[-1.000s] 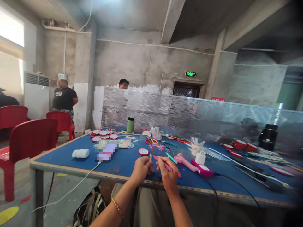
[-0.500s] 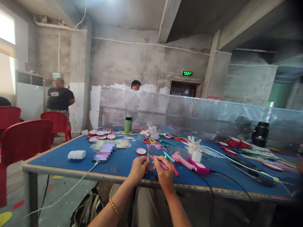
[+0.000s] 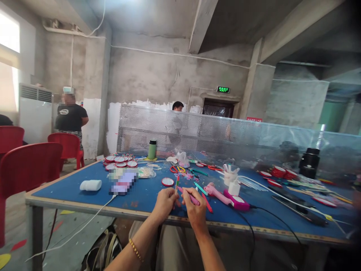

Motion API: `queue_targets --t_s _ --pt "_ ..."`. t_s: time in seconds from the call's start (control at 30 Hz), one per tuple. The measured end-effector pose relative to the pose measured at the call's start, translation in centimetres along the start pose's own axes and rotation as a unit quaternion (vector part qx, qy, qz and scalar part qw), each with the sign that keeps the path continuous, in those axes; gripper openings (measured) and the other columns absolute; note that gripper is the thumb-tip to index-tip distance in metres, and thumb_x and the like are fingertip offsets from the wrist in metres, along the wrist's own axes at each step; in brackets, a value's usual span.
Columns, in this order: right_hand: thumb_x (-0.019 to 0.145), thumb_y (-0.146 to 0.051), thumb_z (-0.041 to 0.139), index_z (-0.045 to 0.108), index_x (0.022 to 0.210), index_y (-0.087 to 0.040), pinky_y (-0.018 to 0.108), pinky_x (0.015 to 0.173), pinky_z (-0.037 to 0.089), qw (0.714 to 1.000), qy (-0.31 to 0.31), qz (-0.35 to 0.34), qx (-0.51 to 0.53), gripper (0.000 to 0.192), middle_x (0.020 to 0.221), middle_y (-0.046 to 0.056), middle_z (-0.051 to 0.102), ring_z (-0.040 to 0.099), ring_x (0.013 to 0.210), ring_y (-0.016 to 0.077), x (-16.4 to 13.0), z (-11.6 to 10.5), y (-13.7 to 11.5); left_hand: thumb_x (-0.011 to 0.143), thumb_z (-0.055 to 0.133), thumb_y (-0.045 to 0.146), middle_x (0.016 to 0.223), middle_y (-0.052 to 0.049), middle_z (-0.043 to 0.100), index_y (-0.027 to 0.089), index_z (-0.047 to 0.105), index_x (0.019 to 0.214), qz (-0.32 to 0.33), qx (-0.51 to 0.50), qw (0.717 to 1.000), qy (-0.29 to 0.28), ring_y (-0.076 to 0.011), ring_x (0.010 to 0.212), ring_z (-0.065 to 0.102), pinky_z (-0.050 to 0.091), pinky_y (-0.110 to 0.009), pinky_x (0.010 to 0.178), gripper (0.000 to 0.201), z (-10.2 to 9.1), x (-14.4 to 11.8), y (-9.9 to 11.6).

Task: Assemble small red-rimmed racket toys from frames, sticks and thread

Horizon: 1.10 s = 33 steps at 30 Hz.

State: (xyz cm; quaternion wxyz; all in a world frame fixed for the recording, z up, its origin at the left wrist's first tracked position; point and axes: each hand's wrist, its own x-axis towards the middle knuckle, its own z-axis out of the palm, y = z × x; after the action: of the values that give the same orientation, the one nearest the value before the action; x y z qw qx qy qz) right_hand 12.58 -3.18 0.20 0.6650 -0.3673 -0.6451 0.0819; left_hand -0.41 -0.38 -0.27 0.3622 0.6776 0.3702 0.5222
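Note:
At the table's front edge, my left hand (image 3: 166, 202) is closed around a thin stick (image 3: 177, 183) with a red and green upper end, held upright. My right hand (image 3: 195, 207) grips a pink pen (image 3: 193, 198) like a writing tool, its tip pointing at the stick. Whether the tip touches the stick I cannot tell. Just beyond my hands lies a round white disc with a red rim (image 3: 167, 182). To the right of my right hand are a red pen (image 3: 208, 204), a teal pen (image 3: 200, 189) and a pink tool (image 3: 217, 194).
On the blue table (image 3: 67, 192) are a white bottle (image 3: 90, 185), a phone (image 3: 123, 183) on a cable, stacked red-rimmed discs (image 3: 120, 162), scissors (image 3: 177, 169), a magenta box (image 3: 237, 200) and a black thermos (image 3: 309, 162). A perforated metal screen (image 3: 214, 133) runs along the back.
My hands keep nearly the same pose around the stick and the pink pen. Behind the screen, a person has moved to the right. The view has shifted slightly.

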Motion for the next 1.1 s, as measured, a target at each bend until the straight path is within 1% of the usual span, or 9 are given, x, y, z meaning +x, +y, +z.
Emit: queue_targets --t_s 0.13,0.3,0.43,0.53,0.63,0.7,0.83,1.1 --pt "0.092 -0.036 0.058 0.065 0.078 -0.019 0.025 0.062 0.049 1.000 -0.007 -0.002 0.000 0.023 0.073 0.002 0.066 0.062 0.066 0.0163 0.0 0.0 -0.1 0.079 0.047 0.040 0.062 -0.007 0.072 0.019 0.055 0.066 0.002 0.002 1.000 -0.001 -0.0123 0.041 0.049 0.038 -0.023 0.046 0.026 0.0 -0.1 0.1" --pt "0.092 -0.035 0.058 0.066 0.079 -0.019 0.025 0.058 0.047 0.999 0.041 0.006 -0.013 0.023 0.067 -0.001 0.065 0.057 0.055 0.0131 -0.2 -0.2 -0.3 0.079 0.048 0.039 0.060 -0.005 0.070 0.018 0.058 0.069 -0.010 -0.006 1.000 -0.003 -0.0123 0.040 0.049 0.038 -0.024 0.045 0.025 -0.1 -0.1 0.1" --pt "0.091 -0.036 0.060 0.066 0.078 -0.018 0.025 0.056 0.048 0.999 0.043 0.018 0.013 0.023 0.069 0.000 0.065 0.058 0.053 0.0127 -0.3 -0.2 -0.8 0.078 0.050 0.040 0.060 -0.005 0.070 0.018 0.059 0.070 -0.015 -0.022 1.000 0.000 -0.0122 0.040 0.049 0.039 -0.024 0.046 0.025 0.0 -0.1 0.1" --pt "0.089 -0.035 0.062 0.067 0.083 -0.018 0.024 0.055 0.048 0.998 0.044 0.038 0.040 0.019 0.071 0.000 0.066 0.058 0.053 0.0127 -0.2 -0.2 -1.0 0.078 0.050 0.040 0.061 -0.005 0.071 0.018 0.058 0.071 -0.021 -0.032 0.999 0.000 -0.0119 0.040 0.048 0.038 -0.024 0.045 0.025 0.0 -0.1 0.1" --pt "0.087 -0.035 0.065 0.068 0.086 -0.018 0.024 0.053 0.048 0.994 0.046 0.066 0.070 0.018 0.068 -0.001 0.065 0.059 0.053 0.0130 -0.1 -0.1 -1.0 0.079 0.049 0.041 0.063 -0.006 0.072 0.018 0.058 0.073 -0.021 -0.035 0.999 -0.002 -0.0116 0.039 0.047 0.036 -0.024 0.044 0.026 -0.1 0.0 0.0" --pt "0.086 -0.036 0.066 0.067 0.083 -0.018 0.024 0.054 0.048 0.993 0.045 0.074 0.078 0.018 0.065 -0.001 0.064 0.059 0.053 0.0130 0.0 -0.1 -0.9 0.079 0.049 0.042 0.063 -0.006 0.072 0.018 0.058 0.073 -0.018 -0.032 0.999 -0.004 -0.0117 0.039 0.047 0.036 -0.024 0.044 0.027 -0.1 0.1 -0.1" --pt "0.087 -0.036 0.066 0.066 0.077 -0.018 0.024 0.055 0.047 0.994 0.043 0.068 0.072 0.021 0.061 -0.003 0.060 0.057 0.053 0.0128 -0.1 -0.1 -0.7 0.080 0.048 0.045 0.064 -0.007 0.072 0.018 0.058 0.073 -0.014 -0.018 1.000 -0.003 -0.0123 0.041 0.049 0.037 -0.024 0.045 0.029 -0.1 0.2 -0.5" --pt "0.088 -0.037 0.064 0.066 0.078 -0.018 0.024 0.055 0.048 0.996 0.047 0.052 0.055 0.022 0.060 -0.003 0.059 0.057 0.053 0.0131 -0.1 -0.1 -1.1 0.080 0.049 0.045 0.064 -0.005 0.072 0.018 0.057 0.073 -0.011 -0.013 1.000 -0.007 -0.0113 0.041 0.048 0.037 -0.023 0.045 0.029 -0.1 0.0 -0.1"
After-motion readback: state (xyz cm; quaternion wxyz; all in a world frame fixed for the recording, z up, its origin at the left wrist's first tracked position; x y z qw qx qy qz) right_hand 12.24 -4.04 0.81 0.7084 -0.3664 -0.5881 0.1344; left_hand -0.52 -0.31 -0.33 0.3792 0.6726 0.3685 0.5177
